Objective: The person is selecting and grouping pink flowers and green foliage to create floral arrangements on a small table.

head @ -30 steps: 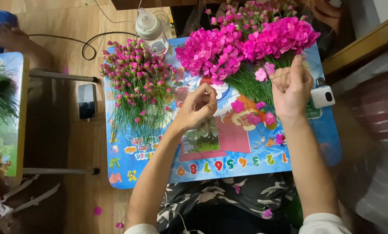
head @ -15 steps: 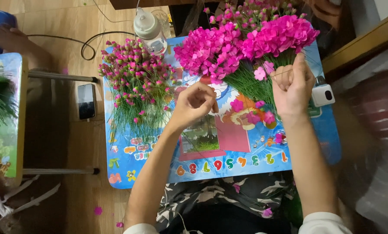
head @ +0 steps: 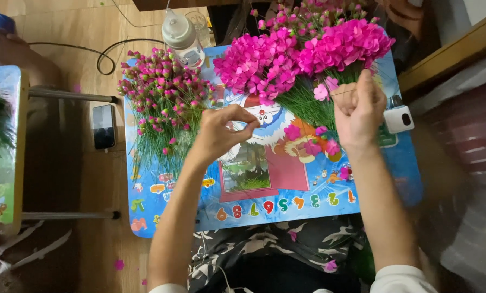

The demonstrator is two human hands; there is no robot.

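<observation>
My left hand (head: 221, 133) hovers over the small blue cartoon-printed table (head: 362, 190), fingertips pinched together on a thin green wire stem (head: 286, 111). My right hand (head: 358, 108) is closed on the other end of that stem, just beside a single pink paper flower (head: 323, 91). Behind both hands lie two big bunches of magenta blossoms (head: 303, 54) with green stems. A pile of pink bud stems (head: 164, 97) lies left of my left hand. A few loose pink petals (head: 313, 141) rest on the table between my hands.
A clear plastic bottle (head: 183, 38) stands at the table's far left corner. A small white device (head: 399, 118) sits right of my right hand. A phone (head: 104, 126) lies on the wooden floor, near a black cable (head: 104, 54). Another small table (head: 1, 157) with green stems stands left.
My left hand has slid a little left and down along the stem, away from the right hand. The right hand stays in place by the pink flower.
</observation>
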